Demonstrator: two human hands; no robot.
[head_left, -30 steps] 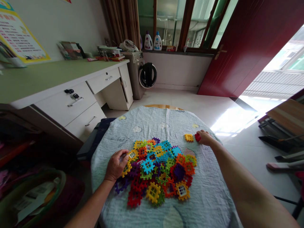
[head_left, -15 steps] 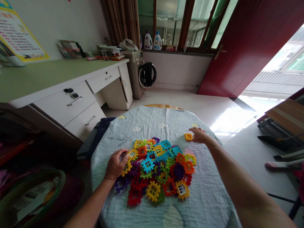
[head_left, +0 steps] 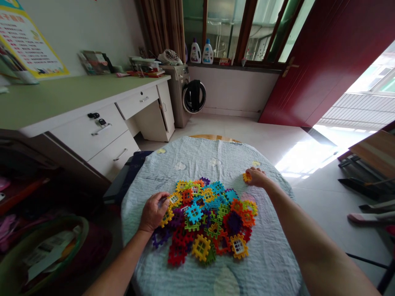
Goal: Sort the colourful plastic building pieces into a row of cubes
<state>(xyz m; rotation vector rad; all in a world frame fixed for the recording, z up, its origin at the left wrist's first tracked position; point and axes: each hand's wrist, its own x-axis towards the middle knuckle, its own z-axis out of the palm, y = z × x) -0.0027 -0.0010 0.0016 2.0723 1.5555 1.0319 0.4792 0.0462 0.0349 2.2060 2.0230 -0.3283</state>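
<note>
A heap of colourful square plastic pieces (head_left: 212, 209) with notched edges lies in the middle of a cloth-covered round table (head_left: 173, 164). At the heap's left edge, my left hand (head_left: 154, 211) rests with curved, parted fingers against the yellow pieces; its palm side is hidden. My right hand (head_left: 256, 176) is beyond the heap on the right, its fingers closed on a small orange-yellow piece (head_left: 246, 177) that lies apart from the others. Part of that piece is covered by the fingers.
A desk (head_left: 77, 96) with drawers stands at the left, beside a washing machine (head_left: 179, 94) with its door open. A bin (head_left: 82, 230) is at the lower left. A wooden stool (head_left: 375, 148) stands at the right.
My right hand has closed over the orange-yellow piece, which it was only beside before. My left hand stays at the heap's edge. The whole view has shifted slightly.
</note>
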